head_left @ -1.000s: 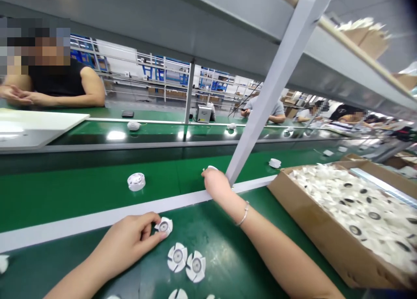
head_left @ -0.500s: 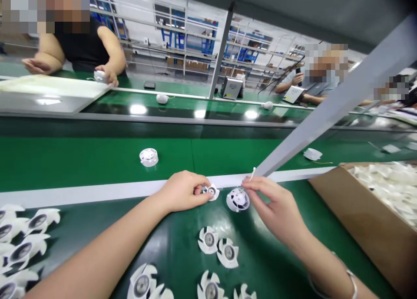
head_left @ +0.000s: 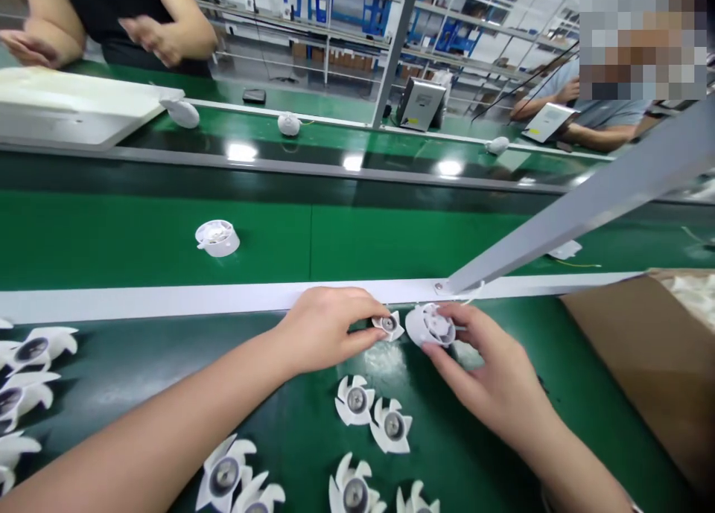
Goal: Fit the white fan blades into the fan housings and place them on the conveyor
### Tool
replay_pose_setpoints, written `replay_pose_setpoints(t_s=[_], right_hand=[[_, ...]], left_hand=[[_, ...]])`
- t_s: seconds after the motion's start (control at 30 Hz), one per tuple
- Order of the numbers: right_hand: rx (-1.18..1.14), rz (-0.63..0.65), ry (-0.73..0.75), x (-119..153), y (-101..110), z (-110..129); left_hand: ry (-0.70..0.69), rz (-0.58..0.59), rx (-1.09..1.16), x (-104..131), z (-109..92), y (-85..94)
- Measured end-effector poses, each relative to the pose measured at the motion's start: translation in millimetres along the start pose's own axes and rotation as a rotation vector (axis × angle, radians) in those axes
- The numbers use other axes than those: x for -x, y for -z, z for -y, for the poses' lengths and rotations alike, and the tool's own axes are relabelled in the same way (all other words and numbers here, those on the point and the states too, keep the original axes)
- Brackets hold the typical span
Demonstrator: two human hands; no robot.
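My left hand (head_left: 338, 330) pinches a small white fan impeller (head_left: 389, 324) between thumb and fingers, its round hub showing. Just to the right, my right hand (head_left: 485, 357) grips a round white fan housing (head_left: 430, 325) by its side, thumb low and fingers at the upper edge. A thin pale wire (head_left: 474, 293) sticks up behind those fingers. The impeller and the housing are close together but apart. Below them a loose impeller (head_left: 356, 400) lies beside another impeller (head_left: 392, 425) on the green tabletop.
More impellers lie nearer me and at the left (head_left: 36, 349). A cardboard box (head_left: 631, 349) of white parts stands right. Beyond the white rail (head_left: 167, 298), another housing (head_left: 217, 237) sits on the green belt. A slanted grey post (head_left: 558, 208) rises near my right hand. Co-workers sit across.
My right hand has gone from the wire to the housing and now grips it, with the housing turned. The left hand still holds the impeller. The co-worker opposite has let go of a white part.
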State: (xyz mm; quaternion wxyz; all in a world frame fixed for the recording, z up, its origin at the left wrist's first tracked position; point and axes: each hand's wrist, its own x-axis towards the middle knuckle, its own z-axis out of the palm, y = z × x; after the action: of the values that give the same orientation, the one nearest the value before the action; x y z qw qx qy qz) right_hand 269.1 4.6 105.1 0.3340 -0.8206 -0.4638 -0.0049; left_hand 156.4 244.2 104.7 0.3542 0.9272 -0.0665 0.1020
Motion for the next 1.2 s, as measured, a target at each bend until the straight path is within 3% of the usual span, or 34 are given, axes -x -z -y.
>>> replay_pose_setpoints(t_s=[0.1,0.27,0.53,0.73,0.83,0.97,1.07,1.2], right_hand=[[-0.136,-0.092,-0.002,1,-3,5],[-0.077,-0.098,0.241,-5,-16,22],[0.094,-0.013,0.227,-5,-31,19],[0.254,0.007,0.257,-7,-29,23],[0.234,0.032,0.245,-12,-28,23],[0.089,0.098,0.300,-15,-22,24],[-0.019,0.229,0.341,-10,-21,25],[0.159,0.176,0.198,-4,-29,20]], left_hand=[[0.091,-0.016,0.141,-2,1,-2.3],[0.294,-0.135,0.433,-6,5,-4.5],[0.282,-0.146,0.211,-6,-2,-6.7],[0.348,-0.139,0.265,-14,1,-3.0],[0.361,-0.122,0.284,-16,7,-1.5],[0.245,-0.120,0.285,-10,12,-1.3],[0.196,-0.183,0.382,-6,14,-1.2],[0.265,-0.383,0.561,-4,13,0.3]])
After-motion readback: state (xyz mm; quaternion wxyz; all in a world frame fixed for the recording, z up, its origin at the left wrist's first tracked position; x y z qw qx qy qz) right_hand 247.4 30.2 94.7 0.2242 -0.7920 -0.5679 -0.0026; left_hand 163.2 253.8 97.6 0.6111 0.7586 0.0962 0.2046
